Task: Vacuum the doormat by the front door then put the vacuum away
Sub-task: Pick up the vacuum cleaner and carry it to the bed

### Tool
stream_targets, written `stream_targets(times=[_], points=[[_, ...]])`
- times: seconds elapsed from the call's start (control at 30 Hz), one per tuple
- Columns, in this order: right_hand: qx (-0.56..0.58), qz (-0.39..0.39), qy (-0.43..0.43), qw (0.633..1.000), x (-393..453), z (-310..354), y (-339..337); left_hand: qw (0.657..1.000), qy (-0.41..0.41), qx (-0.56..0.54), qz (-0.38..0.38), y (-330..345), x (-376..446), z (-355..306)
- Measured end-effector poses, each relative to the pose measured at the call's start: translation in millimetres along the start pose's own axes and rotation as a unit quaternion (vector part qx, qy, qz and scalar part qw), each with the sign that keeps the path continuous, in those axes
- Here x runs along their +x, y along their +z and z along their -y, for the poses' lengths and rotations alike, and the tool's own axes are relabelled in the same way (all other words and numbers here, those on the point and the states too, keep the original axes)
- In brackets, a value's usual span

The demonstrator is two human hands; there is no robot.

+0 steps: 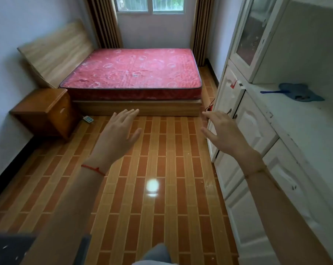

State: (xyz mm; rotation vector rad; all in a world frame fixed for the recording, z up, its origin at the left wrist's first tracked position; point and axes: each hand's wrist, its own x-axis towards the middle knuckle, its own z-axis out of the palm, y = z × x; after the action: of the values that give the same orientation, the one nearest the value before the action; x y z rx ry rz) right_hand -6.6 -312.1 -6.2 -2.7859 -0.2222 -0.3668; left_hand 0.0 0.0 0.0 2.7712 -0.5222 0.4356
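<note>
No vacuum, doormat or front door shows in the head view. My left hand (pixel 117 132) is stretched out over the brick-patterned floor (pixel 152 188), palm down, fingers straight, holding nothing. My right hand (pixel 223 132) reaches forward beside the white cabinet (pixel 246 127), fingers spread and empty, apart from the cabinet doors.
A bed with a red mattress (pixel 133 73) fills the far end under a window. A wooden nightstand (pixel 45 111) stands at the left wall, with a white power strip (pixel 88 119) on the floor beside it. A blue item (pixel 299 91) lies on the cabinet counter. A dark object (pixel 12 247) sits bottom left.
</note>
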Motion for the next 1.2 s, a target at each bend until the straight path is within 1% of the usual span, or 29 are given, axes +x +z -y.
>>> stream_targets(times=[0.1,0.23,0.5,0.73,1.0,1.13,1.2], points=[[0.005,-0.002,-0.003,1.0,8.8,-7.2,6.1,1.0,-0.013,0.002,-0.008,6.8,4.0,-0.2],[0.005,0.008,-0.013,1.0,25.1,-17.8,19.1,1.0,-0.018,-0.003,0.006,21.9,14.7,2.5],[0.005,0.026,0.005,1.0,87.4,-45.5,59.5,0.999,-0.027,-0.005,0.016,65.8,73.9,29.5],[0.008,0.046,0.018,0.999,195.3,-69.8,96.6,0.999,-0.024,-0.023,0.042,108.7,177.7,81.1],[0.035,0.023,0.03,0.999,347.9,-94.7,120.6,0.998,-0.009,-0.037,0.052,137.8,320.0,141.0],[0.04,0.012,0.038,0.998,403.0,-109.8,132.5,0.998,0.006,-0.039,0.058,153.5,376.8,160.6],[0.037,0.013,0.039,0.998,424.8,-118.1,138.4,0.997,0.001,-0.044,0.061,161.3,401.9,167.5]])
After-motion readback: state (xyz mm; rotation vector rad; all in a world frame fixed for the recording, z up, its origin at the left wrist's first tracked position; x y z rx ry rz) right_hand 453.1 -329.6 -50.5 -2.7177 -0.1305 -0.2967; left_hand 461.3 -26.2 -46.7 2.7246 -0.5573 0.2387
